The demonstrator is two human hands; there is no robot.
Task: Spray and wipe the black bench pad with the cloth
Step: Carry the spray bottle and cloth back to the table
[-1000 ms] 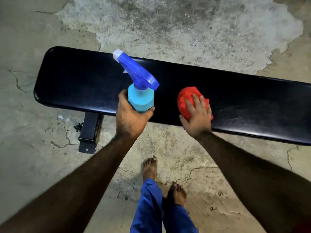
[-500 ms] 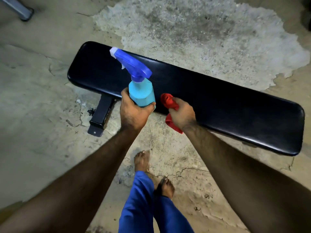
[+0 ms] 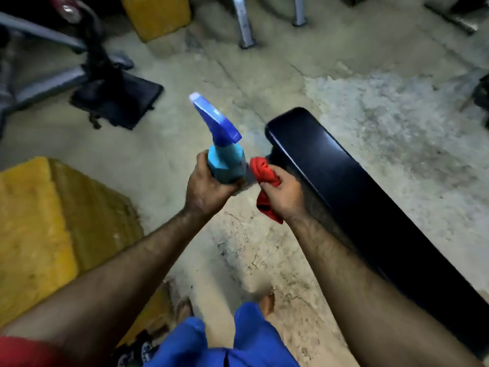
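The black bench pad (image 3: 352, 181) runs from the centre to the lower right, its rounded end pointing up-left. My left hand (image 3: 209, 189) grips a light-blue spray bottle (image 3: 225, 162) with a dark blue trigger head, held upright over the floor just left of the pad's end. My right hand (image 3: 284, 193) holds a bunched red cloth (image 3: 263, 172) off the pad, beside its near edge. Bottle and cloth almost touch.
A yellow block (image 3: 34, 234) lies at the left and another yellow block (image 3: 156, 14) at the top. A black and grey machine base (image 3: 116, 96) stands at the upper left. Metal legs (image 3: 244, 22) rise at the top. The floor is cracked concrete.
My right hand lifted the red cloth off the pad and bunched it. The view swung left, so the bench now sits to my right and gym equipment has come into sight.
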